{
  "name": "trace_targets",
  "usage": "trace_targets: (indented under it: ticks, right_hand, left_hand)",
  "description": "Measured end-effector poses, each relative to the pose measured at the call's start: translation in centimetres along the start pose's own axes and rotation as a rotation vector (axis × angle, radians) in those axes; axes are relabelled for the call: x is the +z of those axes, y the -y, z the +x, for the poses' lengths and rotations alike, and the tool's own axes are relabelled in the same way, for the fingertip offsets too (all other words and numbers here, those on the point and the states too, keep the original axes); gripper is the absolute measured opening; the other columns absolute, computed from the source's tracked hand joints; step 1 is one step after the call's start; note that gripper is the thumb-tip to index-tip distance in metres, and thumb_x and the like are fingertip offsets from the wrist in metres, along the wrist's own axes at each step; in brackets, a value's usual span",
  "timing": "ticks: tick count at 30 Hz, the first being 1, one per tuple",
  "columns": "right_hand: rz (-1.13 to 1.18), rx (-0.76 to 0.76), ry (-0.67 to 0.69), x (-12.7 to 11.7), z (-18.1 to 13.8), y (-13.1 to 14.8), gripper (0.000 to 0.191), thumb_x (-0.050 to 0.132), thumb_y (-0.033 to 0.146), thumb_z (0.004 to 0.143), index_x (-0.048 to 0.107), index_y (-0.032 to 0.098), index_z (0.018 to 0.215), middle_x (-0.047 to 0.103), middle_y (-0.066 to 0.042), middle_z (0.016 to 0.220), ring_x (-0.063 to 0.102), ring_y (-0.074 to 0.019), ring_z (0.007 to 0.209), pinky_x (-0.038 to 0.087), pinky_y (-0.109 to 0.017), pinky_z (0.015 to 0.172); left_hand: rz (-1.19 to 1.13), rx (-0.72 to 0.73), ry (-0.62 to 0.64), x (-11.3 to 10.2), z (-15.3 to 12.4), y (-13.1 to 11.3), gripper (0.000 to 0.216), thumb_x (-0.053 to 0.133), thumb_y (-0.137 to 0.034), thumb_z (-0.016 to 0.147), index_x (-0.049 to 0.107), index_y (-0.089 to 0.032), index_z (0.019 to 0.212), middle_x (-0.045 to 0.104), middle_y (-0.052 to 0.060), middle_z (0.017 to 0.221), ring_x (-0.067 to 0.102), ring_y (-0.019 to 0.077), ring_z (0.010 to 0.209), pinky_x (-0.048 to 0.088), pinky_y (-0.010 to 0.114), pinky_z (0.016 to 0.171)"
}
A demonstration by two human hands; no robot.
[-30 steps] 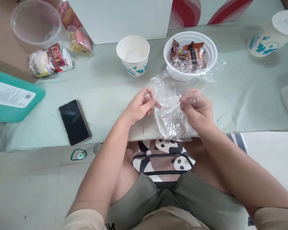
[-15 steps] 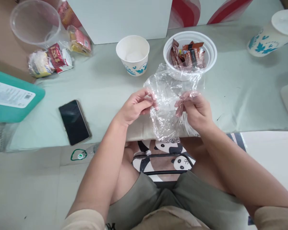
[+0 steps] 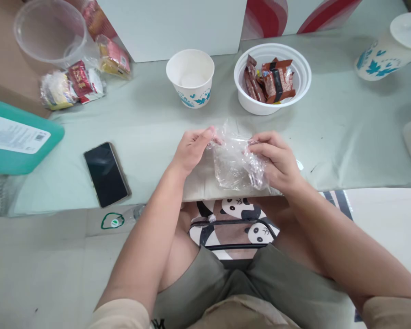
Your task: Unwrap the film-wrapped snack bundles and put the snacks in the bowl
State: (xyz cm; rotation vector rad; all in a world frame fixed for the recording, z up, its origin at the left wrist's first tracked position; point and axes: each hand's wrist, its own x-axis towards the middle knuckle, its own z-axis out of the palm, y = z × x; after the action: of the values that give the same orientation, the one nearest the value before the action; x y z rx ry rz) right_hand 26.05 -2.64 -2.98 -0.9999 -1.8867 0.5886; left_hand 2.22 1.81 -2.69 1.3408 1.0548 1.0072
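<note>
A crumpled sheet of clear plastic film (image 3: 231,167) is stretched between my two hands, near the table's front edge. My left hand (image 3: 193,148) pinches its upper left corner between thumb and fingers. On the other side my right hand (image 3: 277,157) has its fingers closed on the bunched right part. Just beyond the film stands a white bowl (image 3: 241,98) holding several brown-wrapped snacks (image 3: 277,82). A white paper cup (image 3: 190,73) with blue leaf prints is left of the bowl, upright, and neither hand touches it.
A phone (image 3: 107,176) lies left of my arm. Behind it are a teal container (image 3: 27,155), wrapped snacks (image 3: 80,82) and a clear plastic tub (image 3: 51,36). Another printed paper cup (image 3: 375,57) is at the far right. A white box (image 3: 178,27) stands at the back.
The film has been gathered into a smaller bunch and pulled nearer, off the bowl's front. My right hand has changed its grip on it, and my left thumb has lifted a little.
</note>
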Motion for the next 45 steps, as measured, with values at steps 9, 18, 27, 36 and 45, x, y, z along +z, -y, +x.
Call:
trace_targets:
  ticks: [9, 18, 27, 36, 45]
  right_hand:
    - [0.167, 0.049, 0.023, 0.1, 0.0, 0.4, 0.045, 0.041, 0.044, 0.105, 0.083, 0.027, 0.102, 0.072, -0.007, 0.111, 0.069, -0.0229, 0.103, 0.057, -0.044, 0.093]
    - [0.196, 0.298, -0.151, 1.5, 0.1, -0.4, 0.06, 0.078, 0.03, 0.082, 0.056, 0.034, 0.137, 0.059, -0.008, 0.136, 0.068, -0.0208, 0.104, 0.06, -0.037, 0.085]
    - [0.431, 0.597, -0.061, 1.1, 0.9, 0.5, 0.014, 0.073, 0.029, 0.084, 0.062, 0.022, 0.087, 0.062, 0.002, 0.077, 0.063, -0.0123, 0.071, 0.052, -0.027, 0.066]
    - [0.654, 0.657, -0.188, 1.7, 0.8, 0.0, 0.038, 0.08, 0.043, 0.081, 0.052, 0.029, 0.102, 0.064, 0.005, 0.081, 0.064, -0.0122, 0.064, 0.051, -0.025, 0.055]
    - [0.555, 0.681, 0.005, 1.0, 1.0, 0.7, 0.02, 0.074, 0.038, 0.087, 0.068, 0.02, 0.083, 0.066, 0.002, 0.07, 0.06, -0.0102, 0.061, 0.049, -0.024, 0.057]
  left_hand:
    - [-0.033, -0.036, -0.059, 0.2, 0.3, -0.9, 0.049, 0.068, -0.058, 0.088, 0.069, -0.019, 0.059, 0.07, 0.005, 0.072, 0.066, 0.0136, 0.074, 0.052, 0.029, 0.072]
    - [-0.133, -0.102, 0.071, 0.5, -0.4, -1.2, 0.039, 0.075, -0.013, 0.063, 0.06, -0.023, 0.098, 0.063, 0.002, 0.116, 0.071, 0.0158, 0.095, 0.05, 0.02, 0.063]
    - [-0.327, -0.208, 0.04, -0.5, -0.3, -1.7, 0.071, 0.089, -0.031, 0.068, 0.051, -0.029, 0.127, 0.07, 0.007, 0.124, 0.075, 0.0178, 0.09, 0.056, 0.025, 0.069]
    - [-0.209, -0.253, 0.06, 0.6, -0.2, -1.4, 0.024, 0.078, -0.013, 0.067, 0.062, -0.018, 0.085, 0.069, -0.001, 0.079, 0.065, 0.0098, 0.073, 0.052, 0.021, 0.066]
    - [-0.125, -0.31, 0.156, 0.4, -0.5, -1.7, 0.026, 0.07, -0.023, 0.083, 0.05, -0.024, 0.099, 0.069, -0.004, 0.077, 0.064, 0.0096, 0.054, 0.053, 0.023, 0.051]
